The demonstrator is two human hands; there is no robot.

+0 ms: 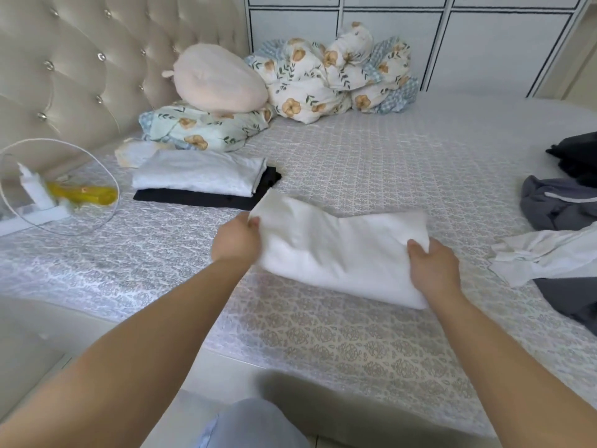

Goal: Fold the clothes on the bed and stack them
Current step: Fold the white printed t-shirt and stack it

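White folded garment (342,253) is pinched at both ends by left hand (237,242) and right hand (434,270); two lie in the stack (200,181), unfolded clothes (559,221) wait alongside.

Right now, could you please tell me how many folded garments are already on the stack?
2: a black garment lies at the bottom and a white garment rests on it, left of the hands; others may be hidden between.
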